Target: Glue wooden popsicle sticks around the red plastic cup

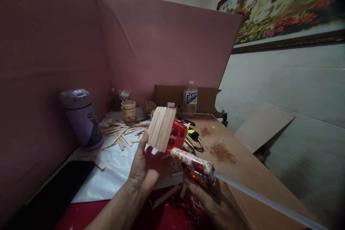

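- Popsicle-stick panel (pixel 161 129): our left hand (pixel 143 168) grips its edge, ahead of the palm; loose hold could tilt it.
- Red Mylikes box (pixel 178 135): beside panel, beyond right hand (pixel 206 196); drips might smear it.
- Glue gun (pixel 192 163): our right hand's gripping it; slip could burn us.

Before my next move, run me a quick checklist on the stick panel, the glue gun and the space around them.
1. Panel held: ok, the left hand has it near its lower left corner.
2. Glue gun held: ok, in the right hand.
3. Glue stick loaded: ok, a long length trails from the gun's back.
4. Gun hot: cannot tell; its red light is lit, but heat doesn't show.
5. Nozzle clear of the panel: cannot tell; it is at the lower right corner, contact unclear.
6. Space below the hands clear: not ok, loose sticks lie there.
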Demonstrator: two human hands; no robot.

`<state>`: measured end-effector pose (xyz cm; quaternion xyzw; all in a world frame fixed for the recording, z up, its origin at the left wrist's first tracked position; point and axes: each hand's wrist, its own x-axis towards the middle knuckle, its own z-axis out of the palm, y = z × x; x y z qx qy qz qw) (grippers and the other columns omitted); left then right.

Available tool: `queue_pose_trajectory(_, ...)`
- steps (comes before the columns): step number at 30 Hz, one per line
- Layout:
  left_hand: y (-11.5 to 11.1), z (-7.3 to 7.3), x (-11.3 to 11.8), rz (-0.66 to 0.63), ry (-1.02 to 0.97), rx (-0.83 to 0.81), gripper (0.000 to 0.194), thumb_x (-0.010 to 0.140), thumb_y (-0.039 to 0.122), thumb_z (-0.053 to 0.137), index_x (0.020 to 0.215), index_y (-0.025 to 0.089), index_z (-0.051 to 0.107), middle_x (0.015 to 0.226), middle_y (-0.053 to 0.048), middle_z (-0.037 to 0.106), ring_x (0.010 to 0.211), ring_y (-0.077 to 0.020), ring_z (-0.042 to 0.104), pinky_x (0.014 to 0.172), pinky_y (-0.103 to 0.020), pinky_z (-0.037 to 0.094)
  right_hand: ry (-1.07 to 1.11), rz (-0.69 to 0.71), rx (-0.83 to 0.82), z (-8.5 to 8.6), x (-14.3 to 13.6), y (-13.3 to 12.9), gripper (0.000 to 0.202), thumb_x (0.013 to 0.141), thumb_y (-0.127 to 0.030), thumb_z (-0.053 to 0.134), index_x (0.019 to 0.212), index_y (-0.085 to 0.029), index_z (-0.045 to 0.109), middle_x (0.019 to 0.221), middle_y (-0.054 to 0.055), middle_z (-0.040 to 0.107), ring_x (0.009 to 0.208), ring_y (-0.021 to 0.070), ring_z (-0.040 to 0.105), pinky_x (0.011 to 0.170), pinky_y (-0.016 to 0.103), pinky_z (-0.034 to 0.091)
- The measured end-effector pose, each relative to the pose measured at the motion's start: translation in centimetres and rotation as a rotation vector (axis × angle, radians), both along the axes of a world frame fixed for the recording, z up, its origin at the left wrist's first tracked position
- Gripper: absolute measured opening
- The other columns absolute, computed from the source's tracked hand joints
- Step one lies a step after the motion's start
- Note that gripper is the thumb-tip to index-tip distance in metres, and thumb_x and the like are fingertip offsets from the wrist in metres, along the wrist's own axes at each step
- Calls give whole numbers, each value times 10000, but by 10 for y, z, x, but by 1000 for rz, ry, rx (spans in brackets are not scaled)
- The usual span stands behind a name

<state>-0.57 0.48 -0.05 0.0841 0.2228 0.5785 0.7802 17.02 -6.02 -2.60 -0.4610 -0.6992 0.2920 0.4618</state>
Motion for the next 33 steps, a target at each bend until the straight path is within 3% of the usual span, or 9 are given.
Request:
queue_pose_trajectory(8, 0, -4, -2, -32, 7, 1, 506, 800, 436, 624, 1219, 183, 496, 984, -122, 634, 816, -255, 653, 750, -465, 531, -13, -41, -75, 6, 0, 0, 355, 855, -390, 583, 1200, -337, 647, 1154, 35, 694, 1106, 279, 627, 913, 418, 548)
queue_pose_trajectory(20, -2, -2, 1, -59, -22, -23, 551, 806, 440, 616, 1271, 204, 442, 1095, -142, 607, 904, -290, 644, 826, -547, 501, -31, -18, -22, 13, 3, -1, 303, 871, -381, 558, 1124, -289, 695, 1057, 52, 724, 1161, 266, 591, 1031, 428, 455)
queue_pose_trajectory(33, -3, -2, 1, -86, 3, -25, 599, 794, 446, 619, 1297, 210, 395, 1118, -157, 591, 947, -325, 639, 805, -582, 498, 103, -4, -68, 21, -3, 1, 404, 897, -356, 534, 1291, -280, 582, 1211, 54, 666, 1160, 252, 592, 978, 409, 509)
